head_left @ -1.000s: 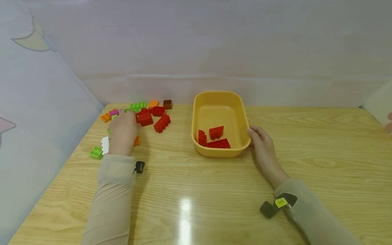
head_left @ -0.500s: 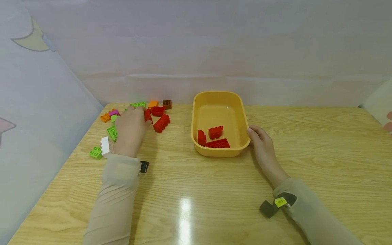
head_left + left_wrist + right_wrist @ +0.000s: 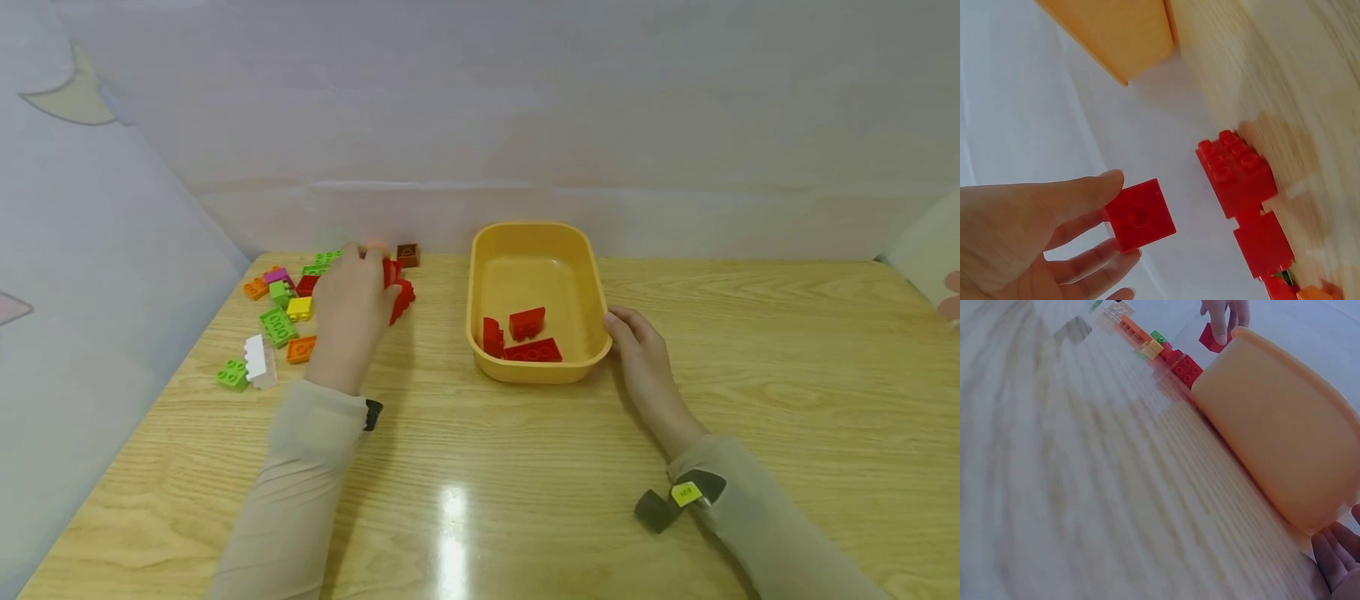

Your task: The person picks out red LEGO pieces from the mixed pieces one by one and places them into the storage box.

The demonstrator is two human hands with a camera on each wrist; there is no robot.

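Observation:
My left hand (image 3: 351,308) pinches a red toy brick (image 3: 1141,215) between thumb and fingers, above the tabletop. The left wrist view shows its square face turned to the camera. Below and beside this hand is another red brick (image 3: 402,300), its studs visible in the left wrist view. My right hand (image 3: 645,358) touches the right side of a yellow plastic bin (image 3: 537,372), fingertips against its outer wall by the near corner. Inside the bin lie a red brick (image 3: 527,323), a small curved red brick (image 3: 492,337) and a longer red brick (image 3: 534,351).
Left of the left hand lie loose bricks: white (image 3: 259,362), yellow (image 3: 300,308), orange (image 3: 301,349) and several green ones (image 3: 279,327). A brown brick (image 3: 407,255) sits near the back wall. Bare wooden table (image 3: 420,467) extends in front of the bin.
My left hand has moved right across the pile, taking the red brick with it and uncovering the yellow, green and orange bricks. The right hand and the bin stay in place.

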